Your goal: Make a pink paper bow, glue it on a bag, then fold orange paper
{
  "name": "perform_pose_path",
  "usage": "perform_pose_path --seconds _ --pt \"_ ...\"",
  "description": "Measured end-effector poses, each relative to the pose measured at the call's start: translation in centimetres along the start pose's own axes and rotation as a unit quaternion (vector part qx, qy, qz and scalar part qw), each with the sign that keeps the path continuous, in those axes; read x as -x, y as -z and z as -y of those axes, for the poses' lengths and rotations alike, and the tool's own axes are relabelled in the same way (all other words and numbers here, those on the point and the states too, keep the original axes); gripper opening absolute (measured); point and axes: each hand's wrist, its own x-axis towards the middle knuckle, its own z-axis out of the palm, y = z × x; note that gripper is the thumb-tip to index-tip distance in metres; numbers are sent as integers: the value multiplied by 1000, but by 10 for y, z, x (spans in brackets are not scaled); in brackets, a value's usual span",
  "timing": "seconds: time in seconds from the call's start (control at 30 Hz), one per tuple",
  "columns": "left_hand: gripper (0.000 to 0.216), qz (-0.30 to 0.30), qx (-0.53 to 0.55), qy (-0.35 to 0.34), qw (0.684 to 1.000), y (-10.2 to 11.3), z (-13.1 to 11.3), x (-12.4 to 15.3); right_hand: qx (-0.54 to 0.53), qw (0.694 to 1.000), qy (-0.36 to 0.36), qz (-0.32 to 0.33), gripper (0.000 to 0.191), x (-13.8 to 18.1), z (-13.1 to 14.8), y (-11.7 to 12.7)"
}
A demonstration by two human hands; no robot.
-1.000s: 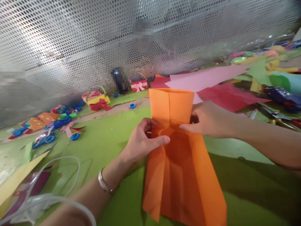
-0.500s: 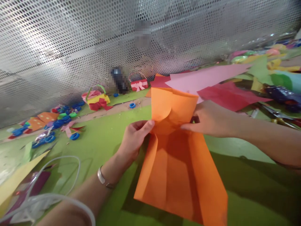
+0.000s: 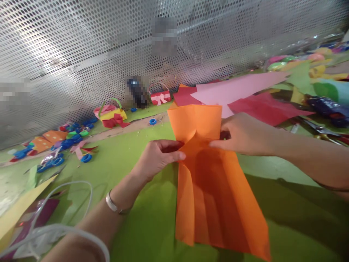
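Observation:
A creased sheet of orange paper (image 3: 215,193) is between my two hands, raised over the green table (image 3: 136,149). Its far end stands up as a flared flap, and its long sides curl inward toward me. My left hand (image 3: 160,156) pinches the left edge at the narrow fold, thumb on top. On the opposite edge my right hand (image 3: 234,134) grips the paper, with the thumb on the near face and the fingers partly hidden behind it.
Pink paper (image 3: 231,91) and red paper (image 3: 267,109) lie behind. Scissors (image 3: 319,127) are at the right. Small paper baskets, including a yellow basket (image 3: 113,114), line the perforated metal wall (image 3: 95,54). A white cable (image 3: 68,229) loops at the lower left.
My left hand has moved slightly right and the paper's left side has drawn inward. The near end has swung right, and the far flap has shifted left. Both hands keep their hold.

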Motion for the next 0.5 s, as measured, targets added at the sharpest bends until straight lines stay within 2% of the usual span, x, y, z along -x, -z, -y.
perform_pose_path --seconds 0.1,0.2,0.3,0.4,0.5 --pt "27 20 -21 14 999 2 -3 0 0 1000 1 6 17 -1 2 0" --pt "15 -21 -10 -24 999 0 -2 0 -1 1000 10 6 17 0 3 0" --pt "20 -61 -3 -44 997 -4 -1 1 1 1000 18 -1 17 2 4 -3" --pt "20 -49 -22 -50 997 -9 -1 6 0 999 40 -7 17 4 4 -8" --pt "10 -43 -49 -55 996 -16 1 10 1 998 61 -13 14 5 6 -13"
